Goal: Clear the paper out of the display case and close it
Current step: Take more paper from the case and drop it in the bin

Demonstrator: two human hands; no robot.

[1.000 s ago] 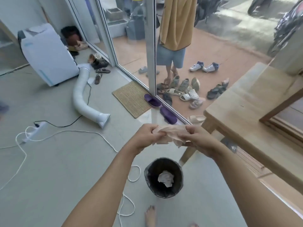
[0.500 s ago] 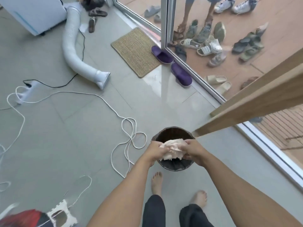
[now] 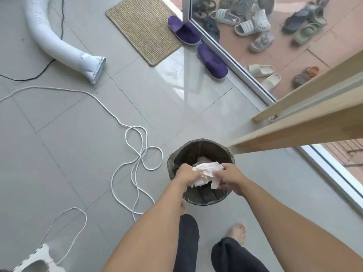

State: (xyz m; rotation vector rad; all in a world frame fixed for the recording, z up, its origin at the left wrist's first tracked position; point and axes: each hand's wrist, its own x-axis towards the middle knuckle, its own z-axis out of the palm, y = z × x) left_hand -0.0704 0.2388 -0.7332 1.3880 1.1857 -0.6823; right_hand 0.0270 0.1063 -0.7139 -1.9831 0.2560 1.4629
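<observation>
A crumpled wad of pale paper (image 3: 206, 171) is gripped between both hands right over the mouth of a dark round waste bin (image 3: 222, 148) on the floor. My left hand (image 3: 187, 174) clutches the wad's left side and my right hand (image 3: 230, 177) pinches its right side. Another bit of crumpled paper (image 3: 203, 159) lies inside the bin, partly hidden by the wad. The display case is out of view.
A wooden table edge (image 3: 294, 130) juts in from the right above the bin. A white cord (image 3: 135, 146) loops on the tiled floor to the left. A white hose (image 3: 64, 50), woven mat (image 3: 143, 28) and purple slippers (image 3: 212, 61) lie farther off by a glass door (image 3: 231, 63).
My view has tilted down from the doorway to the floor. Both hands have lowered the paper wad from chest height to the bin's mouth, still gripping it.
</observation>
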